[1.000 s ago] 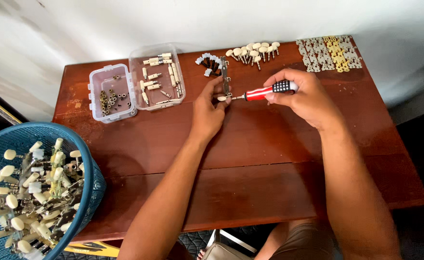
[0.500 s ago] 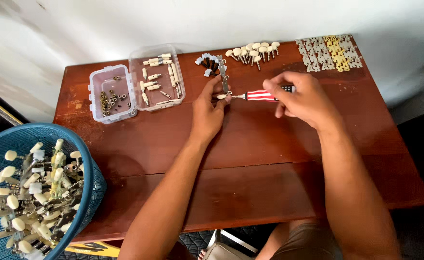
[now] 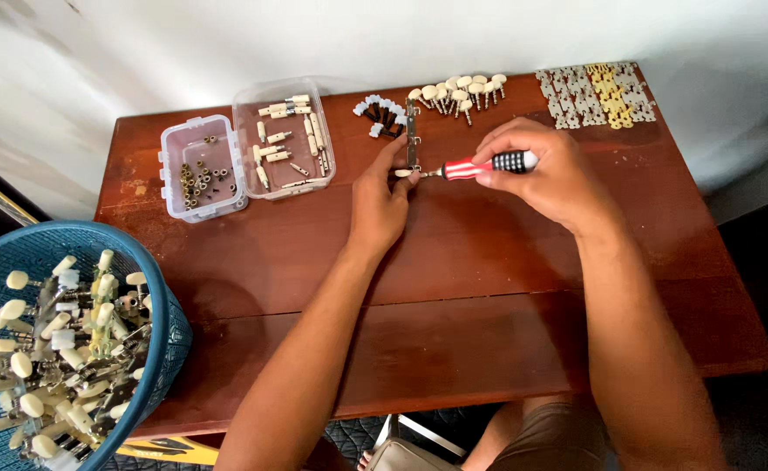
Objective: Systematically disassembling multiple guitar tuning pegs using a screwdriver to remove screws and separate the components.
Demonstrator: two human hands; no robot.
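**Driving a screw at the far edge of the table**

While lying flat on the brown wooden table (image 3: 454, 349) near the middle of its far edge, pinching the lower end of a narrow metal strip (image 3: 413, 131) between thumb and fingertips: the left hand (image 3: 382, 202). Gripping a red-and-white screwdriver (image 3: 480, 165) by its black handle, fingers curled closed around it, tip lying level and pointing left at the strip's near end, just beside the left fingertips: the right hand (image 3: 548, 170).

Lying just left of the strip, a small cluster of dark parts with pale caps (image 3: 381, 115). Sitting along the far edge to the right, a row of cream-knobbed pegs (image 3: 458, 92), and, filling the far right corner, flat silver and gold plates (image 3: 598, 94). Standing toward the far left corner, two clear plastic boxes side by side, the left box (image 3: 203, 167) holding small dark bits, the right box (image 3: 284, 138) holding cream pegs. Sitting off the table's near left corner, a blue basket (image 3: 162, 349) heaped with cream-knobbed metal parts.
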